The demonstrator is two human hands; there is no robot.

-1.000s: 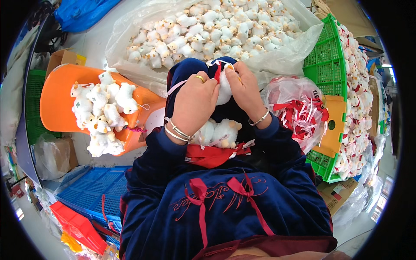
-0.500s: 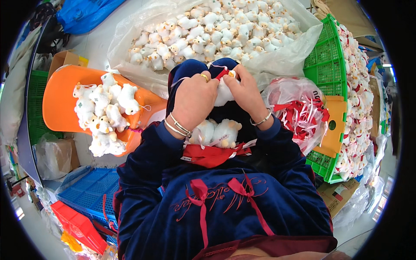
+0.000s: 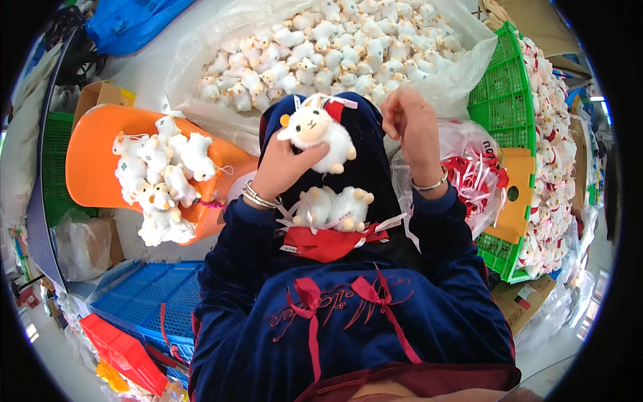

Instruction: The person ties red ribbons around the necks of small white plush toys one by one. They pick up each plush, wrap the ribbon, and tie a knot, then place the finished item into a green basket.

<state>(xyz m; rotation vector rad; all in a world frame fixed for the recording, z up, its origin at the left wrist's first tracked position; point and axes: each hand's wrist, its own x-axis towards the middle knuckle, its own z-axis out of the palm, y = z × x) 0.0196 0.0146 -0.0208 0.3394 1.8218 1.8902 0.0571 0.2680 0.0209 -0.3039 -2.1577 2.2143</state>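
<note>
My left hand (image 3: 287, 161) grips a white plush sheep (image 3: 320, 137) above my knees. Its cream face is turned up, and a red ribbon (image 3: 334, 109) with white ends shows behind its head. Off to the right of that toy, my right hand (image 3: 410, 115) is raised with its fingers curled in; nothing shows in them. Two more white plush sheep (image 3: 349, 208) lie in my lap. Against my belly, just below them, rests a bundle of red ribbons (image 3: 321, 243) with white ends.
A clear plastic sheet (image 3: 184, 84) holds a large heap of plush sheep ahead. Several more lie on an orange chair (image 3: 94, 157) at left. At right are a bag of red ribbons (image 3: 462, 181) and a green crate (image 3: 499, 100) beside toys with red ribbons. A blue crate (image 3: 144, 295) stands lower left.
My right hand has let go of the plush sheep and moved right. The toy now sits in my left hand alone, turned so its face shows.
</note>
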